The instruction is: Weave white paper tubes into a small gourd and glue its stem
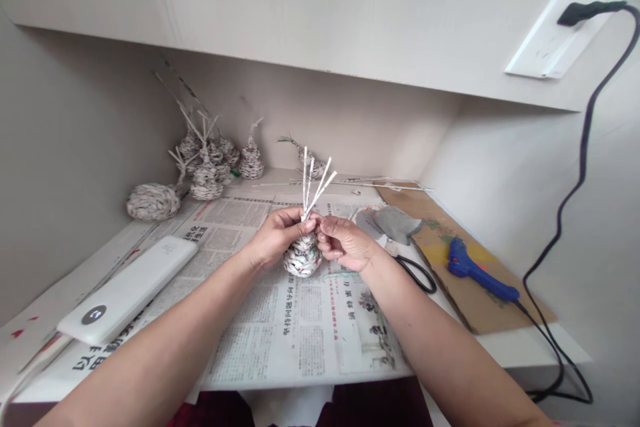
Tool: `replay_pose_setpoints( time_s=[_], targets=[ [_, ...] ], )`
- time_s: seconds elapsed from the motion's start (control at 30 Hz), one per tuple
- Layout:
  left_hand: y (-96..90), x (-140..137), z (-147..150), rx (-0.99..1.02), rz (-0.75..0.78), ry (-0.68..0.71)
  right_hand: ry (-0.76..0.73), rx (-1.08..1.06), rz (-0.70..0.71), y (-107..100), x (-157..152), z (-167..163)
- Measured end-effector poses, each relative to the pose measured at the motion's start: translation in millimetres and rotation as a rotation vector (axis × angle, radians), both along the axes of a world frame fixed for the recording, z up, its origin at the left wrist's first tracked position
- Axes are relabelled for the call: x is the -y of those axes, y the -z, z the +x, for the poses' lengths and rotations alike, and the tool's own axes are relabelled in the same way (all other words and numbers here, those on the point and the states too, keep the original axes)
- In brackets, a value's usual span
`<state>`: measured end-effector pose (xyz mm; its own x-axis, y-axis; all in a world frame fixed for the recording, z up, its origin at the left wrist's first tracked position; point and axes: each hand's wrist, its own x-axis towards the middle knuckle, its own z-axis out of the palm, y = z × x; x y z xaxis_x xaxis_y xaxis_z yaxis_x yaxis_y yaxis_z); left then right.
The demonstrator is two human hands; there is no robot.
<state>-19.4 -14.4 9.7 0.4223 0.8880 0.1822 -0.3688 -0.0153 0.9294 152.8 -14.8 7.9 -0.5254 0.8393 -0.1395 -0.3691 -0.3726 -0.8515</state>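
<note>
A small gourd-shaped piece woven from rolled newspaper strips (302,259) is between my two hands, above the newspaper sheets (250,340). Several straight paper strips (313,180) stick up and fan out from its narrow neck. My left hand (280,233) is closed around the neck, thumb toward the front. On the other side, my right hand (345,240) pinches at the neck with thumb and fingertips. What exactly those right fingertips grip is too small to make out.
At the back left stand several woven paper gourds (206,180) and a round woven ball (153,202). A white power bank (133,287) lies on the left. To the right, a blue glue gun (480,270) rests on cardboard (520,313), near black-handled scissors (417,273) and grey cloth (397,223).
</note>
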Motion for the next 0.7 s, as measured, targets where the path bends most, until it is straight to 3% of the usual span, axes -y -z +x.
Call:
replay_pose_setpoints(
  time_s=[0.37,0.7],
  targets=[
    [-4.2,-0.2,-4.1,-0.145,0.107,-0.028,-0.076,0.031,-0.018,-1.6,4.1,-2.8],
    [-9.9,4.0,-5.3,-0.375,0.37,-0.211,-0.032,0.074,0.022,-2.8,4.2,-1.7]
  ],
)
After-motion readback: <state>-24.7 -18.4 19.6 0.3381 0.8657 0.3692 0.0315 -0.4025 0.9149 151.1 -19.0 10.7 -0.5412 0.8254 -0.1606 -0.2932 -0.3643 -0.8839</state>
